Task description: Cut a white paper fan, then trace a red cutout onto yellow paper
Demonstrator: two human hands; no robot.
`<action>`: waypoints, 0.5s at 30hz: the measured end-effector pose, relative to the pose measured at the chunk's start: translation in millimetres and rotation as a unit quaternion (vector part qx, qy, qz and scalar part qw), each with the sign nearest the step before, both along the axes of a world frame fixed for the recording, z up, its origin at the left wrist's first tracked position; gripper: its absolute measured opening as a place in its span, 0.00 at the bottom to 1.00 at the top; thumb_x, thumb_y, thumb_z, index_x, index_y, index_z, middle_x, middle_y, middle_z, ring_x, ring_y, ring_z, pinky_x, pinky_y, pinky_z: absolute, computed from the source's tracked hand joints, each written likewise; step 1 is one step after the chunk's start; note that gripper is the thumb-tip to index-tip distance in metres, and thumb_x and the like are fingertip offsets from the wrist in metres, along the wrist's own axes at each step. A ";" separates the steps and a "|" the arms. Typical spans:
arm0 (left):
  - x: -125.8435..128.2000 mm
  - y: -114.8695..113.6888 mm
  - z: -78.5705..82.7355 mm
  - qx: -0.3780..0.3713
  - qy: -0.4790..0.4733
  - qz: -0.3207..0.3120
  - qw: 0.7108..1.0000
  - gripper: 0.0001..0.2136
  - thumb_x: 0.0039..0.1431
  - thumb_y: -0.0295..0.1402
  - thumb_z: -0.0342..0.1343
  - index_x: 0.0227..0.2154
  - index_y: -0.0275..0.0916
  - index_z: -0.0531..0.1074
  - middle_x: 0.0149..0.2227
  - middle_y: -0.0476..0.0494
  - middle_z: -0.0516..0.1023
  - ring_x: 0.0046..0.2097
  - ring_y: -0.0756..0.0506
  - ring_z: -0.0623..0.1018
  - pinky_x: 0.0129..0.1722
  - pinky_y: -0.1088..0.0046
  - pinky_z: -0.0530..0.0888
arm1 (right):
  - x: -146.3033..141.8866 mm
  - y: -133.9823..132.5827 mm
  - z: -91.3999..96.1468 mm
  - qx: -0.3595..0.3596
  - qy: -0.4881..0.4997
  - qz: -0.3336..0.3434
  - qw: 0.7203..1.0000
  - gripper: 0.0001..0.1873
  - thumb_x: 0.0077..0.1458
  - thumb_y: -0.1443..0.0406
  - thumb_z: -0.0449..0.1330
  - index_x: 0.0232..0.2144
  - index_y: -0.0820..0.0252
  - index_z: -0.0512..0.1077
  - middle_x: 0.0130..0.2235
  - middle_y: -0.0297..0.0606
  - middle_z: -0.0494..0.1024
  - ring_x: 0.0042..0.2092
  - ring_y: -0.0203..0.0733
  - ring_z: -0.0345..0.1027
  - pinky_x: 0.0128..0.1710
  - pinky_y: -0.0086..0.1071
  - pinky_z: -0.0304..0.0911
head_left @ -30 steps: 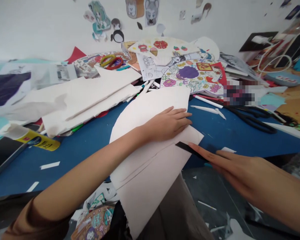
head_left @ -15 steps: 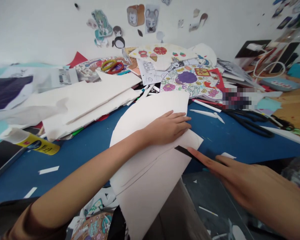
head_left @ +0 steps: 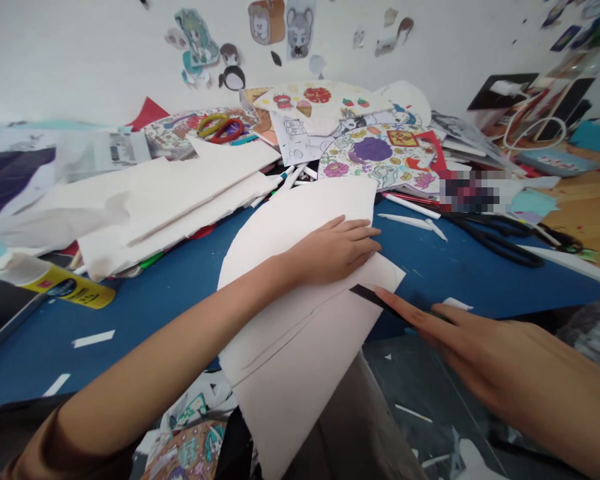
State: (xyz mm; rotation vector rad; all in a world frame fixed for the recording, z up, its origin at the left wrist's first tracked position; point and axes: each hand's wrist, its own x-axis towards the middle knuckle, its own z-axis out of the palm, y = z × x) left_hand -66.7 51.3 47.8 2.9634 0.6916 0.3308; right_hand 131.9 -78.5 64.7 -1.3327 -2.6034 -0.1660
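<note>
A large white card sheet (head_left: 290,347) with a curved edge lies on the blue surface and hangs over the front edge, with a faint pencil line across it. My left hand (head_left: 333,250) rests flat on the sheet, fingers lightly spread and holding nothing. At the sheet's right corner, my right hand (head_left: 460,337) presses its extended index finger along a narrow black strip (head_left: 373,298), possibly a ruler. The hand's thumb and the strip's far end are hidden.
The blue mat (head_left: 130,340) carries white offcuts. A yellow glue stick (head_left: 75,291) lies left, white foam sheets (head_left: 170,207) behind, and coloured drawings (head_left: 375,157) piled further back. Black scissors (head_left: 500,240) lie right, near white sticks. Below the table edge are scattered scraps.
The whole scene sits slightly further left and higher in the view. Both hands and the black strip keep their places on the card sheet.
</note>
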 end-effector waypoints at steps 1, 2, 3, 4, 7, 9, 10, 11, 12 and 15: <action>0.1 0.0 0.0 0.000 0.000 0.000 1.000 0.17 0.67 0.33 0.37 0.52 0.37 0.66 0.61 0.43 0.61 0.64 0.43 0.57 0.63 0.57 0.52 | 0.0 0.1 0.3 0.013 -0.019 0.013 1.000 0.42 0.41 0.74 0.46 0.61 0.47 0.58 0.23 0.36 0.73 0.10 0.38 0.58 0.08 0.31 0.43; 0.2 0.1 0.1 0.000 0.001 0.000 1.000 0.17 0.67 0.33 0.37 0.52 0.37 0.66 0.61 0.43 0.61 0.64 0.43 0.57 0.63 0.57 0.52 | -0.3 0.4 0.8 0.032 -0.045 0.030 0.998 0.42 0.42 0.74 0.45 0.62 0.50 0.57 0.23 0.37 0.74 0.10 0.39 0.58 0.08 0.32 0.43; 0.3 0.0 0.3 0.000 0.002 0.000 1.000 0.17 0.67 0.33 0.37 0.52 0.36 0.66 0.61 0.43 0.61 0.64 0.43 0.57 0.63 0.57 0.52 | -1.0 0.9 1.7 0.048 -0.070 0.043 0.995 0.42 0.42 0.74 0.45 0.62 0.53 0.57 0.23 0.38 0.74 0.10 0.39 0.57 0.08 0.32 0.43; 0.3 0.0 0.5 0.001 0.003 0.001 1.000 0.17 0.67 0.33 0.37 0.52 0.36 0.66 0.61 0.43 0.61 0.64 0.43 0.57 0.63 0.56 0.52 | -2.0 1.6 3.1 0.058 -0.084 0.046 0.994 0.41 0.42 0.75 0.44 0.61 0.55 0.59 0.23 0.39 0.74 0.09 0.39 0.57 0.08 0.32 0.42; 0.3 -0.3 1.0 0.005 0.005 0.002 1.000 0.17 0.67 0.33 0.37 0.51 0.37 0.66 0.61 0.43 0.61 0.64 0.43 0.57 0.63 0.56 0.53 | -6.3 4.6 9.9 0.067 -0.118 0.062 0.989 0.39 0.41 0.76 0.43 0.57 0.59 0.65 0.23 0.41 0.75 0.09 0.37 0.56 0.09 0.31 0.42; 0.2 -0.5 0.7 0.007 0.005 0.001 1.000 0.17 0.67 0.33 0.37 0.51 0.37 0.66 0.61 0.43 0.61 0.63 0.43 0.57 0.63 0.56 0.53 | -8.7 6.7 15.6 0.075 -0.139 0.077 0.984 0.39 0.40 0.77 0.43 0.56 0.60 0.66 0.24 0.43 0.76 0.10 0.37 0.57 0.09 0.30 0.43; 0.1 -0.5 0.4 0.009 0.005 0.000 1.000 0.17 0.67 0.33 0.37 0.51 0.37 0.66 0.61 0.43 0.61 0.63 0.43 0.57 0.63 0.56 0.53 | -9.3 7.7 18.1 0.081 -0.145 0.083 0.983 0.40 0.39 0.77 0.42 0.56 0.60 0.67 0.25 0.44 0.76 0.10 0.36 0.57 0.10 0.30 0.43; 0.1 -0.6 0.0 0.011 0.004 0.000 1.000 0.17 0.67 0.33 0.37 0.51 0.37 0.66 0.61 0.43 0.61 0.64 0.43 0.57 0.63 0.56 0.53 | -9.6 8.5 20.1 0.085 -0.152 0.086 0.981 0.40 0.38 0.76 0.42 0.56 0.60 0.66 0.25 0.44 0.76 0.10 0.37 0.58 0.10 0.29 0.43; 0.0 -0.6 -0.4 0.013 0.004 0.000 1.000 0.17 0.67 0.33 0.37 0.51 0.37 0.66 0.61 0.43 0.61 0.64 0.43 0.57 0.63 0.56 0.53 | -9.5 9.2 21.5 0.085 -0.157 0.088 0.980 0.40 0.39 0.76 0.42 0.57 0.60 0.65 0.26 0.45 0.76 0.11 0.37 0.58 0.10 0.29 0.42; 0.0 -0.6 -1.0 0.020 0.005 -0.002 1.000 0.17 0.67 0.32 0.37 0.51 0.37 0.65 0.61 0.43 0.61 0.63 0.43 0.57 0.62 0.57 0.54 | -7.5 10.9 22.6 0.059 -0.163 0.084 0.981 0.40 0.41 0.76 0.43 0.60 0.57 0.61 0.25 0.43 0.76 0.12 0.38 0.60 0.11 0.30 0.40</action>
